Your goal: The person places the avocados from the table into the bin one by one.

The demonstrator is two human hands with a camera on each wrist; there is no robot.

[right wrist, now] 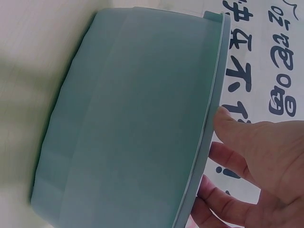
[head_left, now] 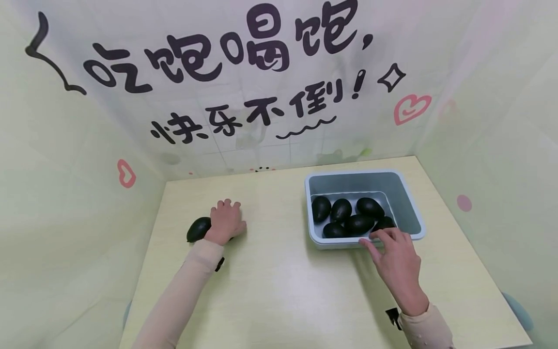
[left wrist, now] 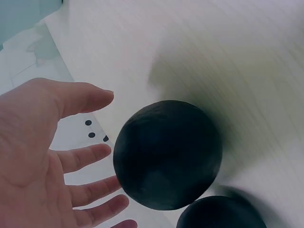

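Over the left part of the table, my left hand (head_left: 224, 224) reaches above a black, egg-shaped avocado (left wrist: 167, 155), which it mostly hides in the head view. The left wrist view shows the thumb apart from the fingers, with the avocado just beyond the fingertips; whether they touch it is unclear. A second avocado (head_left: 198, 229) lies beside that hand. On the right, my right hand (head_left: 397, 264) pinches the front rim of a light blue plastic bin (right wrist: 128, 118), thumb on the near side and fingers over the edge. Several black avocados (head_left: 359, 224) lie inside the bin.
The pale wooden table (head_left: 270, 291) bears the bin towards its back right. A printed white curtain (head_left: 261, 155) with dark lettering stands behind the table, and pale curtains (head_left: 501, 160) close in both sides.
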